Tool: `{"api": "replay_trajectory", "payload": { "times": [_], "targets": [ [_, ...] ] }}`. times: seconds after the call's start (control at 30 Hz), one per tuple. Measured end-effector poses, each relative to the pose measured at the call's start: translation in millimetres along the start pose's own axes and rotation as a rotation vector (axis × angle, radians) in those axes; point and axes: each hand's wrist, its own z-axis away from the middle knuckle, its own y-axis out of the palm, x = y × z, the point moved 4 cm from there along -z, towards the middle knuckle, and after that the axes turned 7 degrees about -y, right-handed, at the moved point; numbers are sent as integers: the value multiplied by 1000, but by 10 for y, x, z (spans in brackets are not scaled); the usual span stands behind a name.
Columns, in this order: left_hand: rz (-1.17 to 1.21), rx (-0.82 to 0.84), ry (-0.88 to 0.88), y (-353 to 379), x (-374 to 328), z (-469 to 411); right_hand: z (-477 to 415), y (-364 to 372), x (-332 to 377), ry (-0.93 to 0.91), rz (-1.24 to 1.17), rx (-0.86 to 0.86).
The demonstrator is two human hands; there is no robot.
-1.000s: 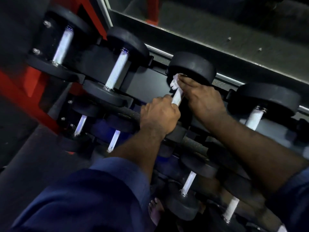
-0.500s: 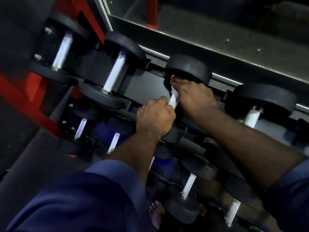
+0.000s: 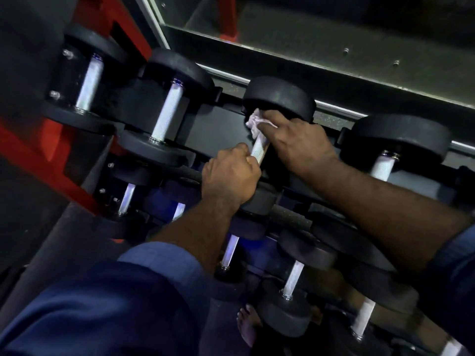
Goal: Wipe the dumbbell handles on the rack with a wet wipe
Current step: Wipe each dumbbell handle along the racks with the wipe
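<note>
Gripping the near end of the metal handle [image 3: 259, 150] in a closed fist, your left hand [image 3: 231, 176] steadies the third dumbbell [image 3: 280, 97] on the top row of the rack [image 3: 221, 132]. Your right hand [image 3: 298, 142] pinches the bunched white wipe [image 3: 253, 122] against the far end of that handle, right under the black head. The wipe is soft, damp and light, so it will likely bunch up and slip off the bar unless you wrap it round with fingers and thumb. The handle looks knurled, which should give it some bite. The dumbbell is heavy and stiff and sits in its cradle, so you probably need only stop it rolling, not lift it. Your left fist covers the near stretch of the bar and will have to shift before the wipe can reach there. The left neighbour [image 3: 167, 111] and the right neighbour [image 3: 383, 165] sit well apart from it, leaving room for your wrists. A lower row [image 3: 293, 278] lies beneath your forearms, and a bare foot [image 3: 248, 327] shows below it.
</note>
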Motion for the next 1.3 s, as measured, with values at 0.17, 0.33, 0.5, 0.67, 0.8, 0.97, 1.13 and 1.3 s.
{"api": "replay_trajectory", "payload": {
  "times": [0.17, 0.33, 0.5, 0.67, 0.8, 0.97, 1.13, 1.3],
  "targets": [
    [9, -11, -3, 0, 1, 1, 62, -2, -148, -4, -101, -132],
    [32, -19, -11, 14, 23, -9, 251, 208, -184, 371, -407, -362],
    [54, -35, -12, 27, 56, -23, 241, 626, 20, 924, -1061, -320],
    [66, -34, -12, 19, 62, -31, 333, 771, 139, 864, -1331, -107],
    [78, -31, -19, 23, 86, -39, 266, 721, 60, 916, -1594, -151],
    [108, -32, -47, 16, 93, -44, 96, 625, 4, 1108, -2058, -424],
    [193, -75, -87, -23, 112, -27, 314, 823, 251, 838, -1571, 111],
    [307, -97, -158, -30, 188, -41, 58, 751, -98, 1043, -1984, -323]
  ]
}}
